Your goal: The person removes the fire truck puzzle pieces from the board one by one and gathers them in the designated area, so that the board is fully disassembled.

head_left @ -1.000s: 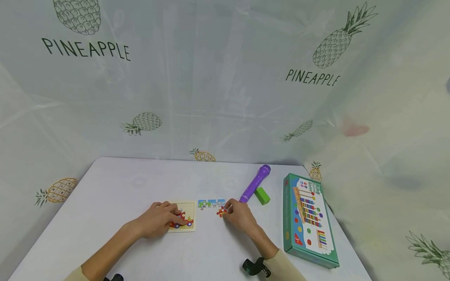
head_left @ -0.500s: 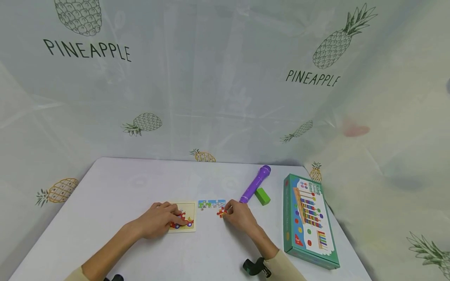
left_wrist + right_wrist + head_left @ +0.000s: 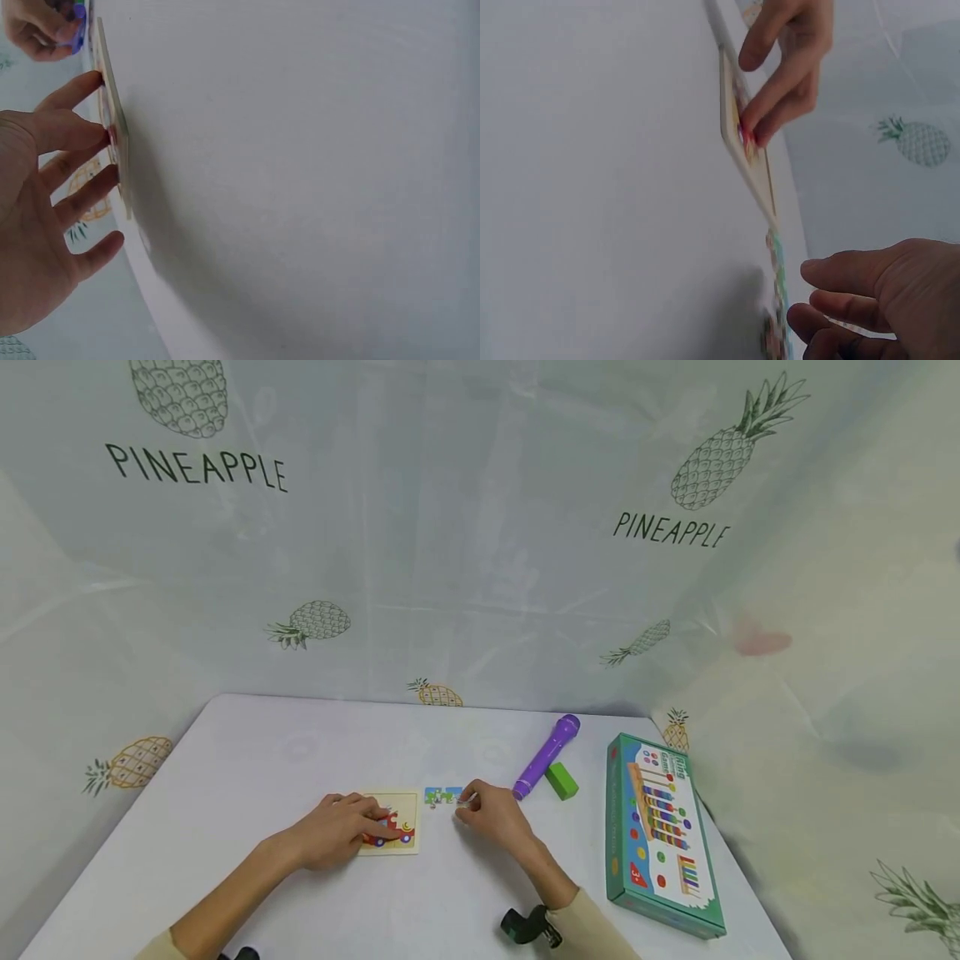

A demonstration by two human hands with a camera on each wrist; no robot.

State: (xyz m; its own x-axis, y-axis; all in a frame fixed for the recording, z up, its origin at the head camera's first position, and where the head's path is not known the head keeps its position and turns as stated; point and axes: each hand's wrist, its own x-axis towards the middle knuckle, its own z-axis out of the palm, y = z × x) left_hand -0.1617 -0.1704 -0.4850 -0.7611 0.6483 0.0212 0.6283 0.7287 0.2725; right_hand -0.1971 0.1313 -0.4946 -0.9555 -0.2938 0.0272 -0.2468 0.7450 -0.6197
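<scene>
My left hand (image 3: 337, 831) rests on the left part of a cream puzzle board (image 3: 408, 800). Its fingers are spread, and the fingertips touch the red vehicle picture (image 3: 405, 837) on the board. To the board's right lie blue-and-green jigsaw pieces (image 3: 442, 795) in a row. My right hand (image 3: 497, 817) is over the right end of that row, thumb and fingertips apart with nothing seen between them in the right wrist view. A reddish puzzle piece (image 3: 771, 339) lies below those fingers there; in the head view the hand covers it.
A purple toy microphone (image 3: 546, 758) lies behind the right hand, with a green block (image 3: 562, 781) beside it. A green toy box (image 3: 663, 835) lies at the table's right side. Pineapple-print sheeting (image 3: 480, 527) hangs behind the white table (image 3: 300, 743).
My right hand has shifted a little left and away from me, off the red piece its fingers were at, to the row's right end. My left hand stays on the board.
</scene>
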